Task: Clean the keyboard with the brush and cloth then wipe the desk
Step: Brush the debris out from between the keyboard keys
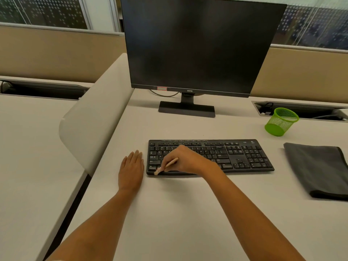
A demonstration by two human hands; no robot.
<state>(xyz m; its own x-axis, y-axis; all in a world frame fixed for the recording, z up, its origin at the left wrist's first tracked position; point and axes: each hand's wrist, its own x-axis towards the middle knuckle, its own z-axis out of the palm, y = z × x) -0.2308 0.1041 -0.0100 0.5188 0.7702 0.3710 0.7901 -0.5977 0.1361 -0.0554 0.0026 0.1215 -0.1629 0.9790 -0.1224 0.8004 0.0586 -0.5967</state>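
Head view puts the task in its brushing stage: the right hand (185, 160) pinches a thin, pale wooden brush (166, 166), bristles on the bottom-left keys of the flat black plastic keyboard (244, 153), while the left hand (131, 169) lies flat and empty on the smooth matte desk (178, 213) just beside it. Cloth wiping and the desk look still to come, since the soft, dark, folded cloth (318, 168) rests well right of the right hand.

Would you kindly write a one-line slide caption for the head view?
Right hand holds a brush on the keyboard, lower left; left hand rests flat on the desk; cloth lies aside.
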